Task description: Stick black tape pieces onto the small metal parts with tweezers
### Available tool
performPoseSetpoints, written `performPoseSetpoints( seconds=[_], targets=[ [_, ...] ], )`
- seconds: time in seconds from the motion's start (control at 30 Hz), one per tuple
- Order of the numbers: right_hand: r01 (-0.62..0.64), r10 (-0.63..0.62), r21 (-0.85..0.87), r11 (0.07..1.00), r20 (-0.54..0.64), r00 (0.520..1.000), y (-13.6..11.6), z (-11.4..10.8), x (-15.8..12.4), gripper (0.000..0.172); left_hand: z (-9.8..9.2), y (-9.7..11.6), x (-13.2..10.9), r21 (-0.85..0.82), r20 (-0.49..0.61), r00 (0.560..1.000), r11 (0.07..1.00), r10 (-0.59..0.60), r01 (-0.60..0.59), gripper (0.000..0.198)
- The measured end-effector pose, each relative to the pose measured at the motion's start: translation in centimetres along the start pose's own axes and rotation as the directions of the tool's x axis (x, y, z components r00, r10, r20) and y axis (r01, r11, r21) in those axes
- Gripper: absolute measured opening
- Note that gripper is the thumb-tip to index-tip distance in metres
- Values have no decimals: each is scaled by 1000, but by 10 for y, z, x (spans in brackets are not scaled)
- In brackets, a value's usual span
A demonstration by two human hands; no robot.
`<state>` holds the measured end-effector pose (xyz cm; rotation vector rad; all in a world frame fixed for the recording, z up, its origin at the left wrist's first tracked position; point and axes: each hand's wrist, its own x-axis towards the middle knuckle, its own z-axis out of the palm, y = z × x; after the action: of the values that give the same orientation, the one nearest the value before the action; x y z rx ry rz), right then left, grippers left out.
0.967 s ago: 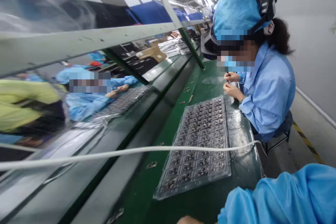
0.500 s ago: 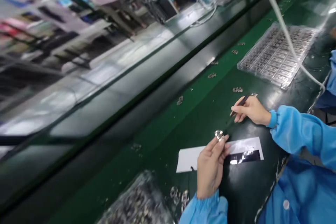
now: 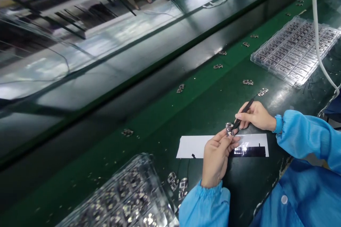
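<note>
Board [image 3: 229, 128] sits pinched in the left hand [image 3: 216, 154], above a white strip [image 3: 190, 146] on the green worktop [image 3: 210, 103]. The right hand [image 3: 257, 115] has a closed grip on a black tool [image 3: 243, 113], its lower end at the board; contact is unclear. Nearer, a clear tray [image 3: 157, 185] holds many small parts jumbled in its compartments, with two loose boards [image 3: 183, 186] beside it. Farther off, another clear tray [image 3: 275, 73] carries parts in orderly rows. Half a second ago the tool was apart from the board; now they meet or nearly so.
</note>
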<state>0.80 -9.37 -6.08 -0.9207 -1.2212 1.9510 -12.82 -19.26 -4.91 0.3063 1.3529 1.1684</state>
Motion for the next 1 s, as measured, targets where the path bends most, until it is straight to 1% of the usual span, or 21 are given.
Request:
performPoseSetpoints(
  seconds=[0.33,0.7,0.87,1.0],
  targets=[
    [-16,18,-74,997,25,1000,2,2,-2,37,0,0,-1,10,-17,1000,1000,-4,4,35],
    [-6,10,-93,996,43,999,4,3,-4,30,1,-1,0,-3,-13,1000,1000,-3,3,36],
    [26,-22,-95,995,46,999,4,5,-7,27,1,-2,1,2,-33,999,1000,5,-5,36],
    [100,-91,-111,989,81,993,3,6,-10,29,1,-3,1,-4,-47,999,1000,7,-8,36]
  ],
)
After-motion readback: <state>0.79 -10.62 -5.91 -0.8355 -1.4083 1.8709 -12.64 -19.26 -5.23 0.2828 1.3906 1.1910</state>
